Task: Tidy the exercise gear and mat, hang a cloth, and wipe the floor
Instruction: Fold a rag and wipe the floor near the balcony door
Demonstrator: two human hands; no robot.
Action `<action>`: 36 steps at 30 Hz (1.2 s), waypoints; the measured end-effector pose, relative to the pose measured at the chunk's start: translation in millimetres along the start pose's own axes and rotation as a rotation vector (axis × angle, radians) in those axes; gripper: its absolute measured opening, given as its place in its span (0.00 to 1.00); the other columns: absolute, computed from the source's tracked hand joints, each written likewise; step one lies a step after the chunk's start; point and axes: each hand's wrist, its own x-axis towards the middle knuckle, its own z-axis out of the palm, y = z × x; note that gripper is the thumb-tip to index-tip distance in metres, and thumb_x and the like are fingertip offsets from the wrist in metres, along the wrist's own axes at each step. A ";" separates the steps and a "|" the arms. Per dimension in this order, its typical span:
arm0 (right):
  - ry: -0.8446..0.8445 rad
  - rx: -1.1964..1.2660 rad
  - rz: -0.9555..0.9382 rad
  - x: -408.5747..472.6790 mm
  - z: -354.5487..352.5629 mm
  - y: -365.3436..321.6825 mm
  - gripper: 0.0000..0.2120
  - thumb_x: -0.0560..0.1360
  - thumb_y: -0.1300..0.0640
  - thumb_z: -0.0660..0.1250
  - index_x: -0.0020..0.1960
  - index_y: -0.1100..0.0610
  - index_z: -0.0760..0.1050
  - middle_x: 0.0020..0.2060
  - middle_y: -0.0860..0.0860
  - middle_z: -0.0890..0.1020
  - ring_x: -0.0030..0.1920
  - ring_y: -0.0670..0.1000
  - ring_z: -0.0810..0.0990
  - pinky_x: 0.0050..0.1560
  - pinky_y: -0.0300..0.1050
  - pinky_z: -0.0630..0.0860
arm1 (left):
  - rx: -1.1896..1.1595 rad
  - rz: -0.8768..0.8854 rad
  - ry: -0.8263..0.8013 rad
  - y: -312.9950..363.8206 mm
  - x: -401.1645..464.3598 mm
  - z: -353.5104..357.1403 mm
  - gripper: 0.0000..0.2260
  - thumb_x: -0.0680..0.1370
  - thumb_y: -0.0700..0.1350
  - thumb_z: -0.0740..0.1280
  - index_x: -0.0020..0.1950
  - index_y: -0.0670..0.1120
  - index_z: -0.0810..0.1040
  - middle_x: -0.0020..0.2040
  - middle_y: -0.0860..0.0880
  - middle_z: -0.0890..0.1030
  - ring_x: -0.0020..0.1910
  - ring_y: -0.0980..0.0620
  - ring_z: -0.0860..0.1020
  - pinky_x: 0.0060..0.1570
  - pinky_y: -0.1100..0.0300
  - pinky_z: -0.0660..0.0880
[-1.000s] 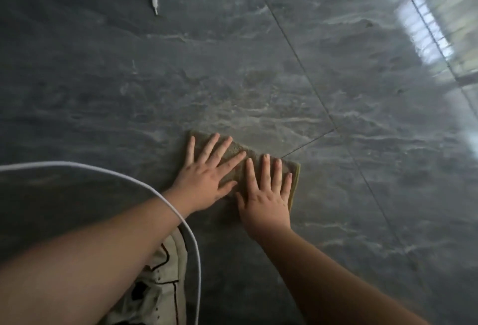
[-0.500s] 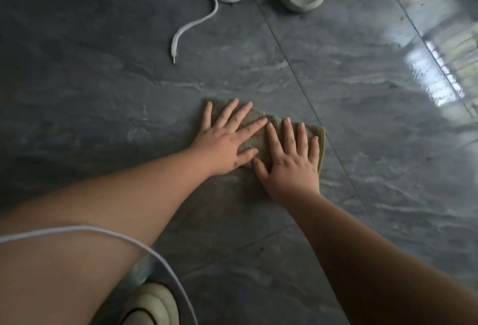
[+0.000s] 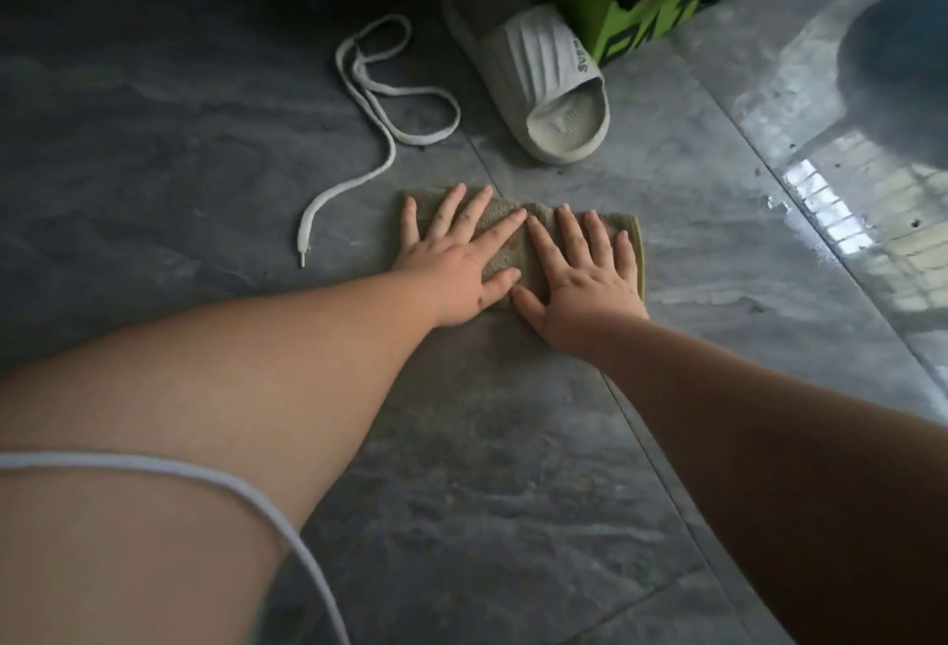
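While both hands press flat on the cloth, the floor-wiping step appears to be under way; judged from the task list, this is likely a late stage. No exercise gear or mat can be picked out in view, so whether those were tidied cannot be told. Cloth is not hung: it lies folded on the floor.

Left hand: fingers straight and spread, palm down on the left half of the cloth. Right hand: fingers straight, slightly fanned, on the right half. Nothing pinched or curled round. Thumbs nearly meet at the cloth's near edge; the far and right edges show beyond the fingertips.

Ahead: slipper near the cloth, shoelace to the left. Wet sheen on tiles at right.

Remaining, by judgement: finish wiping, hang cloth.
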 end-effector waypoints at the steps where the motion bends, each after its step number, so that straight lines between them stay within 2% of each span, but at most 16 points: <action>1: -0.007 -0.001 0.001 1.9 -0.6 0.5 0.38 0.74 0.29 0.47 0.79 0.40 0.38 0.81 0.48 0.42 0.79 0.54 0.37 0.76 0.60 0.36 | 0.005 0.000 -0.001 -0.3 2.1 -0.6 0.30 0.77 0.69 0.49 0.75 0.69 0.37 0.80 0.56 0.37 0.78 0.49 0.35 0.71 0.32 0.35; 6: -0.078 0.000 0.008 1.4 -8.0 -1.8 0.37 0.76 0.30 0.46 0.79 0.42 0.36 0.80 0.48 0.39 0.79 0.55 0.34 0.76 0.61 0.34 | -0.006 -0.036 -0.070 6.1 1.3 -9.3 0.30 0.78 0.68 0.49 0.75 0.69 0.37 0.80 0.55 0.34 0.78 0.49 0.33 0.70 0.31 0.35; 12: -0.052 -0.029 -0.073 -38.4 1.7 13.0 0.36 0.77 0.30 0.44 0.80 0.41 0.38 0.80 0.48 0.40 0.79 0.54 0.35 0.76 0.59 0.34 | -0.038 -0.134 -0.148 39.9 -36.9 1.7 0.31 0.78 0.68 0.48 0.76 0.67 0.35 0.79 0.53 0.31 0.77 0.47 0.31 0.70 0.30 0.35; 19: -0.119 -0.104 -0.141 -153.2 1.3 106.9 0.37 0.76 0.29 0.45 0.79 0.40 0.37 0.81 0.48 0.43 0.80 0.54 0.39 0.77 0.58 0.38 | -0.118 -0.161 -0.182 175.6 -107.1 35.7 0.31 0.79 0.67 0.47 0.76 0.65 0.32 0.78 0.51 0.29 0.76 0.44 0.29 0.67 0.28 0.33; 24: -0.138 -0.088 -0.064 -262.4 18.1 183.9 0.38 0.76 0.27 0.46 0.80 0.41 0.40 0.81 0.50 0.46 0.80 0.56 0.42 0.78 0.60 0.41 | -0.075 -0.039 -0.312 282.5 -151.5 55.4 0.35 0.78 0.67 0.50 0.76 0.63 0.31 0.77 0.49 0.26 0.75 0.42 0.27 0.66 0.27 0.34; 28: -0.111 -0.020 0.039 -355.1 38.7 218.3 0.38 0.76 0.29 0.49 0.81 0.43 0.45 0.81 0.51 0.49 0.80 0.56 0.44 0.78 0.61 0.43 | 0.007 0.091 -0.421 348.5 -190.5 69.6 0.37 0.78 0.68 0.51 0.75 0.62 0.29 0.75 0.48 0.24 0.74 0.41 0.25 0.65 0.26 0.33; 32: -0.057 0.079 0.257 -448.3 67.4 231.1 0.38 0.76 0.29 0.52 0.81 0.43 0.49 0.81 0.51 0.51 0.80 0.56 0.45 0.78 0.62 0.44 | 0.088 0.305 -0.450 403.4 -229.3 87.8 0.36 0.79 0.66 0.51 0.75 0.61 0.29 0.73 0.48 0.22 0.73 0.41 0.24 0.64 0.26 0.30; 36: -0.048 0.144 0.515 -548.8 98.4 220.8 0.39 0.76 0.29 0.53 0.80 0.43 0.47 0.80 0.51 0.50 0.80 0.56 0.45 0.77 0.62 0.45 | 0.182 0.558 -0.493 452.3 -274.8 109.8 0.35 0.80 0.65 0.51 0.75 0.61 0.28 0.71 0.48 0.20 0.71 0.41 0.21 0.63 0.26 0.28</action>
